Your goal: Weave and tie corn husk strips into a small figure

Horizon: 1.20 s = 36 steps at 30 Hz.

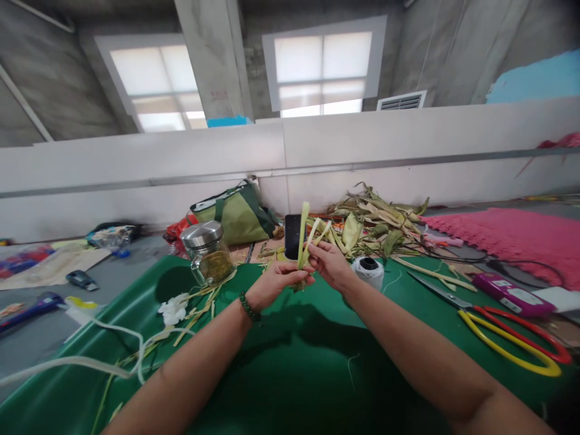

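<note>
Green sheeting covers the surface [290,374], and above its far middle both hands meet around a small bundle of pale leaf strips [304,235]. The left hand [276,283] closes its grip round the lower ends of the strips, pinching them between thumb and fingers. The right hand [330,261] holds the same bundle from the right side, its fingertips pressed on the strips just above the left thumb. The strips stand nearly upright out of both grips, fanning a little at the top, in front of a dark phone [292,235] propped farther back.

What could go wrong, as I judge it: the strips look thin and stiff, so a hard bend or a tug could split or snap one, and a slack pinch could let the bundle fan apart and slide loose.

Just right of the hands sits a spool of white thread [369,270]; left of them a glass jar [207,252] with a metal lid. Scissors with red and yellow handles [512,338] lie near right, and a heap of dried husks [376,223] lies at the far side.
</note>
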Each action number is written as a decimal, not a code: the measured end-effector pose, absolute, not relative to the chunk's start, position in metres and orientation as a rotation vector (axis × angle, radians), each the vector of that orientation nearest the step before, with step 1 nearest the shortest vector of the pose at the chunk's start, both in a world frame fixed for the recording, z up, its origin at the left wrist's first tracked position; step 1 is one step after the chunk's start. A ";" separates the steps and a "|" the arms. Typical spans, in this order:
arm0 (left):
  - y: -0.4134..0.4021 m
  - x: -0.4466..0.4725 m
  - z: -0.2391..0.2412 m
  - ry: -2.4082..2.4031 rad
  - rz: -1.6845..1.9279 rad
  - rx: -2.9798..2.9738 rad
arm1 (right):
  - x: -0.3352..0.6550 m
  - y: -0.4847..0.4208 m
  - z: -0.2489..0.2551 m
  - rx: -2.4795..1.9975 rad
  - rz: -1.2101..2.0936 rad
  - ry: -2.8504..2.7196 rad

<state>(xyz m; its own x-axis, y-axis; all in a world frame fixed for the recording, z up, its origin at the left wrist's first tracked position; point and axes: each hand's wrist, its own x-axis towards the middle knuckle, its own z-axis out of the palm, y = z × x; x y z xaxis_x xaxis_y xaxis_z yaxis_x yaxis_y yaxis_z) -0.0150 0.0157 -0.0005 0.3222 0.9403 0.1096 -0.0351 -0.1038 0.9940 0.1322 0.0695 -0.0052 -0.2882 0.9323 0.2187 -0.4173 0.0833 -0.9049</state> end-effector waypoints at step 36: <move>0.037 -0.005 -0.022 0.967 1.274 0.915 | 0.140 0.063 -0.010 -0.806 0.614 -1.498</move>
<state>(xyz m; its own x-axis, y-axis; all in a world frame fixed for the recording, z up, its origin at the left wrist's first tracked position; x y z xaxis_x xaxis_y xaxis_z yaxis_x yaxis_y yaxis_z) -0.0052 0.0370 -0.0218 0.0441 0.9966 -0.0700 -0.3354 0.0808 0.9386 0.1404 0.0629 -0.0103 0.0103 0.7859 0.6183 0.1259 0.6124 -0.7805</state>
